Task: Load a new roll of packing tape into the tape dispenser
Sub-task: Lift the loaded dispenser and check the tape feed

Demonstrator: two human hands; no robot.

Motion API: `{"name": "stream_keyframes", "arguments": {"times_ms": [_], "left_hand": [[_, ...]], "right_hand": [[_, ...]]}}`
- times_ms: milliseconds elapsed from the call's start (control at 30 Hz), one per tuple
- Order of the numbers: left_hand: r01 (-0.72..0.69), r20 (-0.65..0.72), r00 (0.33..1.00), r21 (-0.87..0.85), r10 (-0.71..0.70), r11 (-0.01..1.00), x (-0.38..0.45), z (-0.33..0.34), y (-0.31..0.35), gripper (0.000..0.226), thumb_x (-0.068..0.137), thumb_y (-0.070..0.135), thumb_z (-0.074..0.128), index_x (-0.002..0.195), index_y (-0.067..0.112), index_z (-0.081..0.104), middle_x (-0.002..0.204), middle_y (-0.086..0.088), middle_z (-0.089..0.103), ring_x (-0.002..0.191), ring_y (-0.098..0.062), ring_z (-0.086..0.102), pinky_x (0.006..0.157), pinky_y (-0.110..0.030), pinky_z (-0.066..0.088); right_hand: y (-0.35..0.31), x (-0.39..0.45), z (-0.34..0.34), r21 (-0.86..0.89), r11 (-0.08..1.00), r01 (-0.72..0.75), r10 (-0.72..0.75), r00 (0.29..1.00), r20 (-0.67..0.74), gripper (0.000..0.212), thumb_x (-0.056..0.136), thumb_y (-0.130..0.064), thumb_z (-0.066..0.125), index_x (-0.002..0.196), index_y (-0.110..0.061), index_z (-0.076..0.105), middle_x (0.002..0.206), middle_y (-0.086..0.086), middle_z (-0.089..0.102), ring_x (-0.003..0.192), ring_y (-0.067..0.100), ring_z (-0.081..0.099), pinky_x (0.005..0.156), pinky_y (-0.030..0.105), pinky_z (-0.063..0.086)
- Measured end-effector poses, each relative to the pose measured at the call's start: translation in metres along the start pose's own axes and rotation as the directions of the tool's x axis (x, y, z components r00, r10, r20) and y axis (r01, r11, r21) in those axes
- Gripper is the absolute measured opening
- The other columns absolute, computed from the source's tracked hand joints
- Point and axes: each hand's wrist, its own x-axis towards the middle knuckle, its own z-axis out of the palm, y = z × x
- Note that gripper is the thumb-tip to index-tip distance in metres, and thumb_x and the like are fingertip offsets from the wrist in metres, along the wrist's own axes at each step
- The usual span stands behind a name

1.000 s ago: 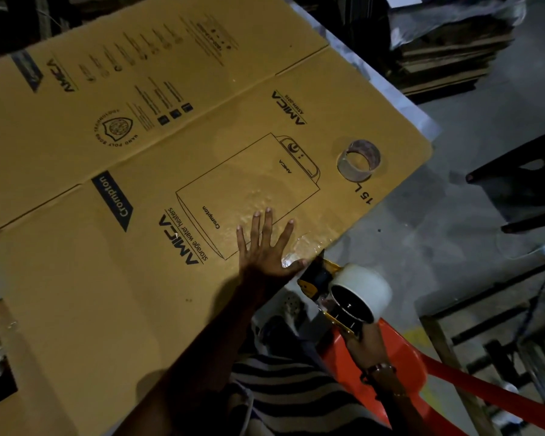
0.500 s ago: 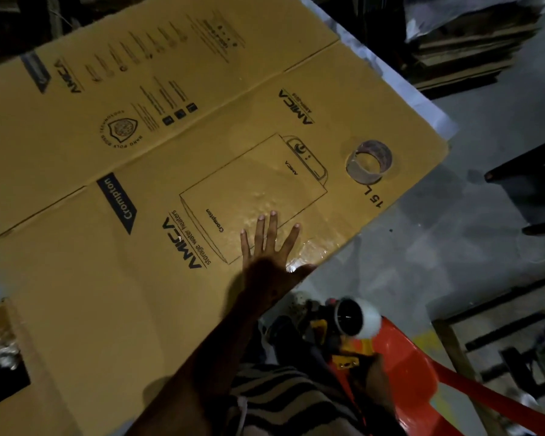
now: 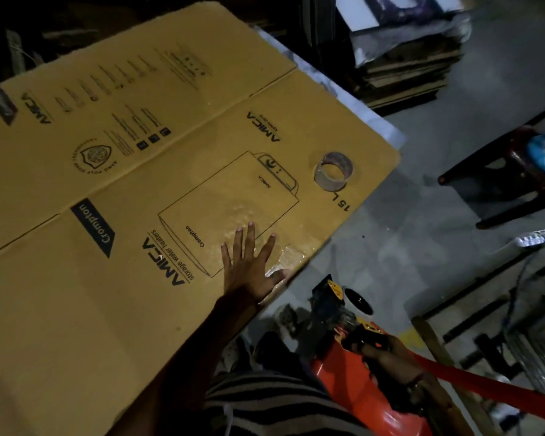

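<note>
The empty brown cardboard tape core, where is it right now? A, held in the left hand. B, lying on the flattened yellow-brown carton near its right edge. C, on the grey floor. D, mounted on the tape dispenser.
B: the empty brown cardboard tape core lies on the flattened yellow-brown carton near its right edge, apart from the left hand, which presses flat on the carton.

We are in a dim packing or storage area, a warehouse sort of place. A large flattened tan cardboard carton printed with a water-heater drawing and brand names fills most of our view. Beyond it we see stacks of flattened cardboard sheets piled on a bare grey concrete floor. A dark plastic stool and an orange plastic chair stand on that floor.
</note>
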Motion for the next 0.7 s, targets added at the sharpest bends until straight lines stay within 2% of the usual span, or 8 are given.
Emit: {"name": "stream_keyframes", "arguments": {"times_ms": [67, 167, 233, 300, 400, 467, 567, 700], "left_hand": [[0.009, 0.051, 0.999, -0.053, -0.006, 0.999, -0.001, -0.012, 0.003, 0.077, 0.088, 0.073, 0.041, 0.154, 0.042, 0.016, 0.164, -0.005, -0.021, 0.15, -0.03, -0.021, 0.116, -0.056, -0.014], [0.0, 0.068, 0.997, -0.258, 0.018, 0.966, -0.007, -0.035, 0.014, 0.053, 0.091, 0.059, 0.053, 0.14, 0.036, 0.05, 0.162, -0.003, 0.022, 0.147, -0.028, 0.017, 0.116, -0.046, 0.02], [0.014, 0.118, 0.992, -0.442, 0.043, 0.897, -0.012, -0.052, 0.02, 0.041, 0.094, 0.05, 0.057, 0.129, 0.03, 0.062, 0.141, 0.0, 0.055, 0.129, -0.022, 0.048, 0.104, -0.035, 0.04], [0.058, 0.164, 0.985, -0.593, 0.05, 0.803, -0.016, -0.066, 0.024, 0.032, 0.096, 0.045, 0.057, 0.118, 0.025, 0.068, 0.118, 0.0, 0.07, 0.107, -0.018, 0.065, 0.093, -0.031, 0.05], [0.247, 0.284, 0.958, -0.782, -0.025, 0.572, -0.019, -0.085, 0.027, 0.034, 0.098, 0.042, 0.055, 0.108, 0.012, 0.067, 0.092, -0.008, 0.069, 0.076, -0.022, 0.063, 0.069, -0.029, 0.051], [0.382, 0.399, 0.916, -0.838, -0.039, 0.391, -0.02, -0.1, 0.026, 0.045, 0.095, 0.051, 0.055, 0.104, 0.007, 0.064, 0.087, -0.011, 0.064, 0.075, -0.024, 0.06, 0.062, -0.03, 0.048], [0.435, 0.445, 0.893, -0.81, -0.071, 0.393, -0.016, -0.124, 0.016, 0.069, 0.087, 0.069, 0.052, 0.109, 0.005, 0.063, 0.1, -0.015, 0.071, 0.088, -0.031, 0.072, 0.076, -0.038, 0.06], [0.425, 0.424, 0.9, -0.802, -0.101, 0.419, -0.015, -0.148, 0.002, 0.076, 0.079, 0.078, 0.053, 0.115, 0.012, 0.061, 0.111, -0.012, 0.066, 0.097, -0.028, 0.067, 0.084, -0.04, 0.058]], "right_hand": [[-0.027, 0.004, -0.035, 0.011, 1.0, -0.01, 0.01, 1.0, -0.005, 0.016, 0.088, -0.003, 0.069, 0.102, -0.001, 0.075, 0.055, 0.008, 0.046, 0.035, 0.015, 0.037, 0.037, 0.019, 0.03], [-0.048, -0.002, -0.043, -0.036, 0.999, 0.04, -0.042, 0.997, -0.059, 0.014, 0.088, -0.009, 0.07, 0.096, 0.001, 0.076, 0.063, 0.017, 0.045, 0.035, 0.02, 0.039, 0.038, 0.02, 0.03], [-0.058, -0.009, -0.035, -0.055, 0.997, 0.055, -0.055, 0.998, -0.009, 0.012, 0.088, -0.01, 0.07, 0.081, -0.004, 0.078, 0.06, 0.016, 0.048, 0.035, 0.021, 0.041, 0.039, 0.021, 0.031], [-0.075, -0.009, -0.035, -0.067, 0.995, 0.074, -0.074, 0.997, 0.014, 0.022, 0.09, -0.013, 0.068, 0.07, -0.01, 0.076, 0.052, 0.009, 0.05, 0.035, 0.021, 0.042, 0.042, 0.024, 0.032], [-0.098, -0.009, -0.029, -0.154, 0.981, 0.122, -0.111, 0.991, 0.078, 0.019, 0.093, -0.014, 0.066, 0.075, -0.008, 0.066, 0.05, 0.004, 0.057, 0.035, 0.019, 0.047, 0.041, 0.024, 0.038], [-0.111, -0.01, -0.022, -0.196, 0.967, 0.161, -0.141, 0.984, 0.112, 0.008, 0.092, -0.015, 0.068, 0.087, -0.01, 0.071, 0.057, 0.008, 0.057, 0.038, 0.02, 0.049, 0.04, 0.024, 0.041], [-0.132, -0.002, -0.013, -0.255, 0.944, 0.211, -0.179, 0.974, 0.14, 0.008, 0.093, -0.015, 0.068, 0.095, -0.014, 0.075, 0.061, 0.011, 0.054, 0.04, 0.022, 0.049, 0.043, 0.025, 0.04], [-0.164, 0.014, -0.001, -0.382, 0.886, 0.262, -0.198, 0.96, 0.199, 0.025, 0.093, -0.02, 0.07, 0.112, -0.005, 0.067, 0.059, 0.005, 0.054, 0.041, 0.02, 0.05, 0.045, 0.026, 0.042]]}}
